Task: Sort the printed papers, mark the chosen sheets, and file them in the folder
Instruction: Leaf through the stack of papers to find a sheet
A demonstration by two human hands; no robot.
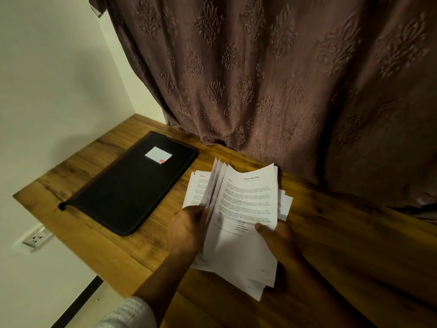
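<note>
pinching fanned printed papers point(248, 204) in left grip point(186, 229), clamping them with right grip point(277, 235). spotting closed black folder point(132, 188) left on worktop point(343, 233).

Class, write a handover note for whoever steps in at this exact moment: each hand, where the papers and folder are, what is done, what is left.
Left hand: grips fanned-up sheets at the left of the printed papers.
Right hand: holds the same stack, thumb on the top page.
Black zip folder: closed, flat on the wooden table, left of the papers.
Done: sorting under way; no marks visible.
Left: finish sorting, mark sheets, file. No pen in view.
</note>
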